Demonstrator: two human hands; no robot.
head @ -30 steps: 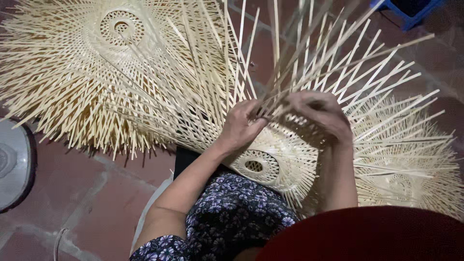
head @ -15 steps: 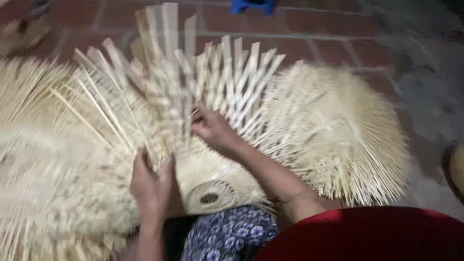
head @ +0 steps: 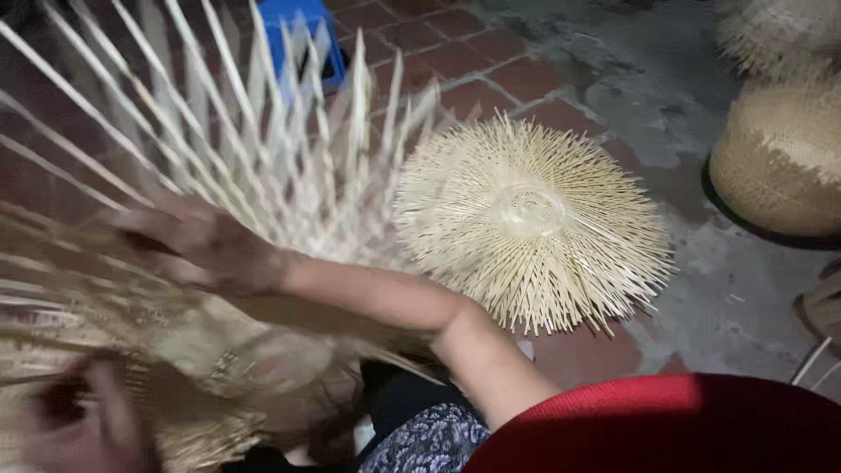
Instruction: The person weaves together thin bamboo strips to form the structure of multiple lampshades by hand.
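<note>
A half-woven bamboo basket [head: 201, 350] with long loose strips sticking up rests on my lap, blurred by motion. My right hand [head: 197, 245] reaches across it to the left, fingers among the upright strips [head: 289, 166]. My left hand [head: 79, 420] sits at the bottom left edge of the view, on the basket's lower side, too blurred to read its fingers clearly.
A finished round woven piece with spiky ends [head: 530, 219] lies on the brick floor to the right. Woven baskets [head: 780, 149] stand at the far right. A blue plastic stool [head: 302, 35] is at the back.
The view has swung to the right. My right hand has moved left across the basket, and my left hand has dropped to the lower left corner.
</note>
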